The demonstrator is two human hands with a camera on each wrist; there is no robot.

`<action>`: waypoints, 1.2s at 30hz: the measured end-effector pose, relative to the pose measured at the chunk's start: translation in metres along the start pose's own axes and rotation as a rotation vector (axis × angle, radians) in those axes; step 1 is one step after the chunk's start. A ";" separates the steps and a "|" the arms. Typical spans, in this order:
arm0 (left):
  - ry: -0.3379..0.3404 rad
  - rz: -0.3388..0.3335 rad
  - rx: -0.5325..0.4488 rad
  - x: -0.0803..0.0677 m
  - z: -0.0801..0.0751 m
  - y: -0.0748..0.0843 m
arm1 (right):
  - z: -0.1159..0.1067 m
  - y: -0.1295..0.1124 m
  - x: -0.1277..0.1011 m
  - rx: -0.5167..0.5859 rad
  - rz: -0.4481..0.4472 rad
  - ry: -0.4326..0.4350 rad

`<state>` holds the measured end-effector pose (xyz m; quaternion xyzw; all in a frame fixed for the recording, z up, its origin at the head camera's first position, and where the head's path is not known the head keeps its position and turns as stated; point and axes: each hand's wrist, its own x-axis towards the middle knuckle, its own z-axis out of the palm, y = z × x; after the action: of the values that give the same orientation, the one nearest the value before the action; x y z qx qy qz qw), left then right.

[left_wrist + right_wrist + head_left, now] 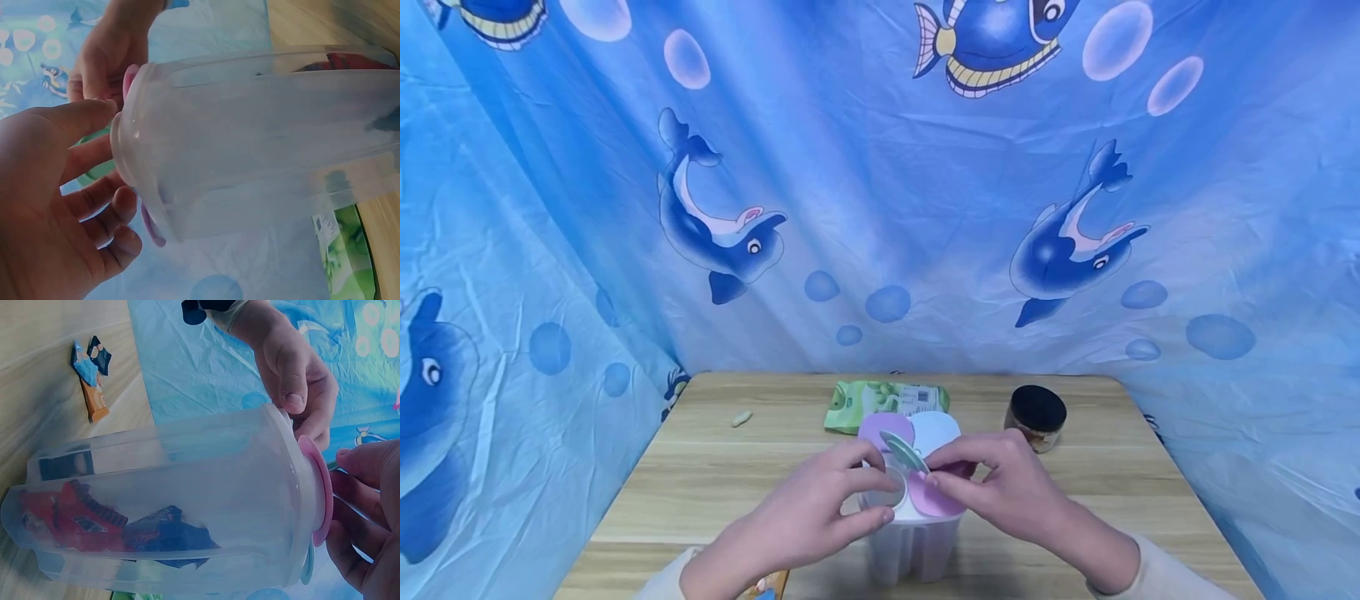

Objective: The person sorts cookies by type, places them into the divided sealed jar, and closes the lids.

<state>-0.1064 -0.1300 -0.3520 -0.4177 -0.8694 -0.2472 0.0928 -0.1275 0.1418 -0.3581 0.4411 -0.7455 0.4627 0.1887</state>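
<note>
A clear plastic container (913, 542) stands at the near middle of the wooden table (700, 475), with red and dark blue wrappers (112, 525) inside. The left hand (808, 521) grips its rim; the right hand (1003, 487) pinches a green lid flap (904, 452). A black-lidded jar (1036, 417) stands far right, and a green packet (880, 400) lies beyond.

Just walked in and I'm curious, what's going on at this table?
A person is working at a clear plastic compartment container on the wooden table. The left hand steadies its rim while the right hand pinches a green flap lid, tilted up. Wrapped snacks lie inside. A green packet and a black-lidded jar sit behind.
</note>
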 end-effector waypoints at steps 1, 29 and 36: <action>0.014 -0.007 -0.022 -0.001 -0.001 -0.001 | 0.000 0.000 0.000 0.000 0.000 -0.001; -0.141 -0.443 -0.510 -0.115 0.018 -0.116 | 0.000 -0.001 -0.002 -0.001 -0.015 0.027; -0.149 -0.504 -0.667 -0.136 0.043 -0.137 | 0.001 0.002 -0.001 0.007 -0.055 0.034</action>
<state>-0.1239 -0.2728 -0.4872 -0.2161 -0.8211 -0.4990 -0.1736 -0.1282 0.1420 -0.3599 0.4539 -0.7282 0.4674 0.2125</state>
